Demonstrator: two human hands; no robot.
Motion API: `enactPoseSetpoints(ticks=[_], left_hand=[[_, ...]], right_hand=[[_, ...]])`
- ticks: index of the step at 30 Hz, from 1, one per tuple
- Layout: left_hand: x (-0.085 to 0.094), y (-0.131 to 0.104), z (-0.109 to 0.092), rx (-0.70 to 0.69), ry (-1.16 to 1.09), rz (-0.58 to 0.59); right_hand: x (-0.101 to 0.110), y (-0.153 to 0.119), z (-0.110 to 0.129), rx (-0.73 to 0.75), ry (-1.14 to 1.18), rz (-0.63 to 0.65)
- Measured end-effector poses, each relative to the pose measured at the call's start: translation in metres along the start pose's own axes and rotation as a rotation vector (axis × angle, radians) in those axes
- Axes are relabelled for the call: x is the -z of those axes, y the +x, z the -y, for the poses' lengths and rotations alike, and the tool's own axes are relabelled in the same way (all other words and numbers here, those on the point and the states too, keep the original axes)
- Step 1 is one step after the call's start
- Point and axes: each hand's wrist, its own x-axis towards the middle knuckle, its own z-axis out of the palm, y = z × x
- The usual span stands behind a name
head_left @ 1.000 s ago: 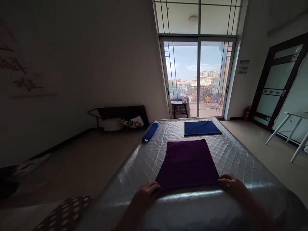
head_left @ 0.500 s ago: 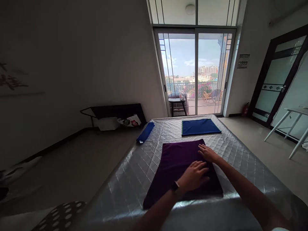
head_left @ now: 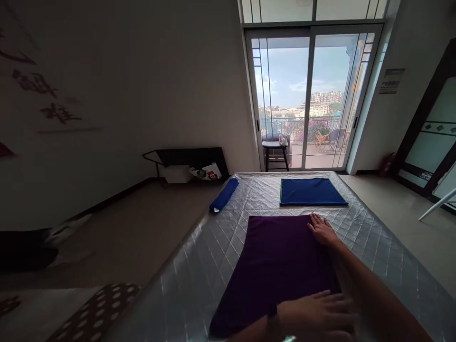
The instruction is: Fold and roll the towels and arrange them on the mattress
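A folded purple cloth (head_left: 274, 261) lies flat on the silver quilted mattress (head_left: 199, 256) in front of me. My right hand (head_left: 322, 229) rests palm down, fingers spread, on the cloth's far right corner. My left hand (head_left: 315, 313) lies flat on the near right part of the cloth, fingers pointing right. Neither hand holds anything. Beyond the purple cloth lies a folded blue cloth (head_left: 309, 191), and a rolled blue cloth (head_left: 223, 195) sits at the mattress's far left edge.
A glass sliding door (head_left: 309, 99) opens onto a balcony with a stool (head_left: 275, 151). A dark low rack (head_left: 188, 161) leans at the left wall. A polka-dot cushion (head_left: 96, 313) lies near left. Bare floor runs along both sides of the mattress.
My left hand has slid back along the purple cloth to its near right part. My right hand stays at the far right corner. The view has shifted left and downward.
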Motion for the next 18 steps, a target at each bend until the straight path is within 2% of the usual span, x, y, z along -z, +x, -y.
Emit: enactPoseSetpoints(ticks=[2, 5, 8, 11, 13, 15, 18], left_hand=[[0.009, -0.014, 0.024, 0.123, 0.03, -0.049], [0.023, -0.046, 0.08, 0.527, 0.197, -0.152], [0.031, -0.081, 0.139, 0.914, 0.271, -0.141], [0.036, -0.108, 0.177, 1.15, 0.258, -0.137], [0.039, -0.12, 0.19, 1.234, 0.269, -0.163], [0.043, -0.124, 0.193, 1.274, 0.291, -0.191], [0.049, -0.115, 0.178, 1.264, 0.334, -0.225]], right_hand=[[-0.001, -0.001, -0.001, 0.01, -0.014, -0.008], [-0.002, -0.002, -0.002, 0.024, -0.025, -0.037], [-0.002, -0.002, -0.001, 0.017, -0.028, -0.047], [0.0, -0.002, 0.001, -0.005, -0.023, -0.04], [0.002, -0.003, 0.003, -0.011, -0.012, -0.035], [0.004, -0.004, 0.004, -0.014, 0.002, -0.031], [0.006, -0.005, 0.006, -0.029, 0.033, -0.011]])
